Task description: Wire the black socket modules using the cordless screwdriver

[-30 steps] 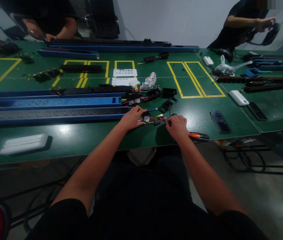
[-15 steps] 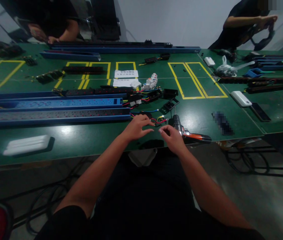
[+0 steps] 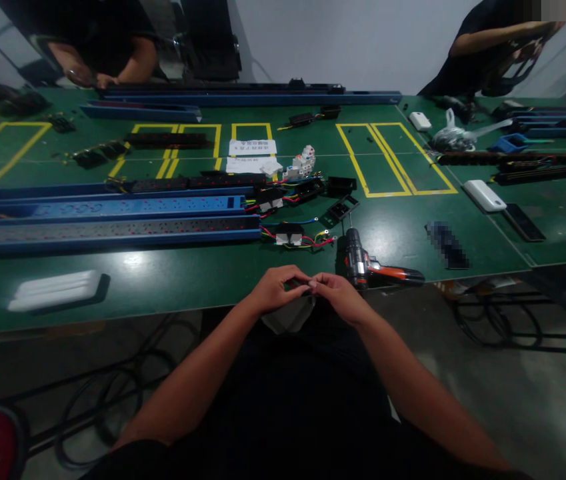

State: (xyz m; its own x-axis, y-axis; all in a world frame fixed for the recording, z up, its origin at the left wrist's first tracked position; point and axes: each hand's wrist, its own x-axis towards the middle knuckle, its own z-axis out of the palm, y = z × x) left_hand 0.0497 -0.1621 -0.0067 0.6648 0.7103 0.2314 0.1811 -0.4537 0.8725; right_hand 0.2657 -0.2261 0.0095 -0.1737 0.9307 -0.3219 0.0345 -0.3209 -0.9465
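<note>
My left hand [image 3: 277, 288] and my right hand [image 3: 339, 293] meet fingertip to fingertip just over the near edge of the green table [image 3: 173, 273]. Both pinch something small and dark that I cannot make out. A black and orange power screwdriver [image 3: 375, 268] lies on the table just right of my right hand. Beyond my hands sits a small white and black module with red, yellow and blue wires [image 3: 295, 237], at the end of long blue rails [image 3: 107, 217].
Black socket parts [image 3: 340, 208] and white breakers [image 3: 301, 162] lie further back. A white block [image 3: 53, 290] rests at the left, a white box [image 3: 483, 195] at the right. Two other people work at the far side; one person's arms [image 3: 93, 63] rest on the table.
My hands left the wired module, drew back toward me and came together at the table edge. My right hand let go of the screwdriver, which now lies on the table.
</note>
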